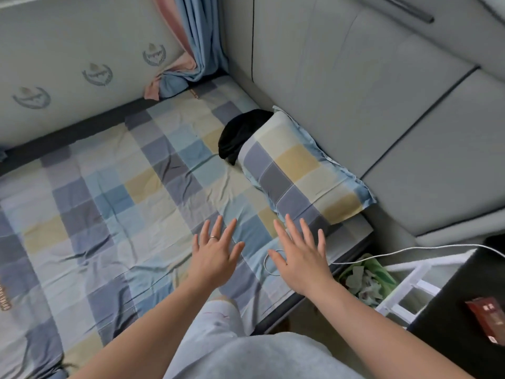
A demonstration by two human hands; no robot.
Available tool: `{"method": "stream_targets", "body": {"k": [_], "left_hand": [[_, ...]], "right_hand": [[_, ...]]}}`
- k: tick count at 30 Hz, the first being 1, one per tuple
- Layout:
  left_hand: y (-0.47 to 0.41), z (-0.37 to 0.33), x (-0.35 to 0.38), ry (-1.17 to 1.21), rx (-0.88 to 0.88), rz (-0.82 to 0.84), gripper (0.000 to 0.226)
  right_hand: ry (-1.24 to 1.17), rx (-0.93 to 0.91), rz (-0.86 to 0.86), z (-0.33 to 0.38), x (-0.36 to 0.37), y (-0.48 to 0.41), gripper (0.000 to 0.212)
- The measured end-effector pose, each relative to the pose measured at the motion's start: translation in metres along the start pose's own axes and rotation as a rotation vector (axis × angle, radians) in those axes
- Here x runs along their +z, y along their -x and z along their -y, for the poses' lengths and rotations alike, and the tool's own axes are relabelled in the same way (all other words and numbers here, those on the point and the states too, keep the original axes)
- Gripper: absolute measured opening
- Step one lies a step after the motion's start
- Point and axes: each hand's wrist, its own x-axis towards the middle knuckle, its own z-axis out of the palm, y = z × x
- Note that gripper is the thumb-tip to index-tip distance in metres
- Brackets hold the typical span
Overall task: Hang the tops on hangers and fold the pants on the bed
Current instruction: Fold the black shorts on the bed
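Garment (by pillow) beyond right grip

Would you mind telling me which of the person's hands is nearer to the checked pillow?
Right. The right hand is spread with fingertips at the near end of the checked pillow; the left hand is farther to the left, over the bed sheet.

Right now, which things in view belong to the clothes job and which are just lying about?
Job: black garment by the pillow; bed; left hand, right hand, both open.
Lying about: pillow; curtain; white cable; waste bin; red box.
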Motion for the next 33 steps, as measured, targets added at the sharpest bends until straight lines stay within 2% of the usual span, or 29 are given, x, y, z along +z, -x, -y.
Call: {"method": "stream_targets", "body": {"k": [8, 15, 20, 26, 29, 33], "left_hand": [[-0.147, 0.038, 0.034, -0.046, 0.039, -0.024, 0.065], [-0.247, 0.095, 0.042, -0.023, 0.015, 0.056, 0.066], [-0.310, 0.114, 0.047, 0.005, 0.000, 0.065, 0.066], [-0.414, 0.135, 0.095, -0.013, -0.054, 0.043, 0.066], [-0.476, 0.142, 0.122, 0.015, -0.073, -0.005, 0.067], [-0.569, 0.131, 0.152, 0.038, -0.012, -0.121, 0.069]], "right_hand": [[-0.010, 0.062, -0.028, -0.025, 0.045, -0.148, 0.068], [-0.064, 0.179, 0.081, 0.003, 0.076, -0.269, 0.066], [-0.015, 0.145, 0.068, 0.005, 0.074, -0.356, 0.066], [0.081, 0.034, 0.041, -0.027, 0.096, -0.501, 0.066], [0.162, -0.040, 0.001, -0.044, 0.110, -0.590, 0.064], [0.312, -0.084, -0.116, -0.073, 0.120, -0.694, 0.064]]}}
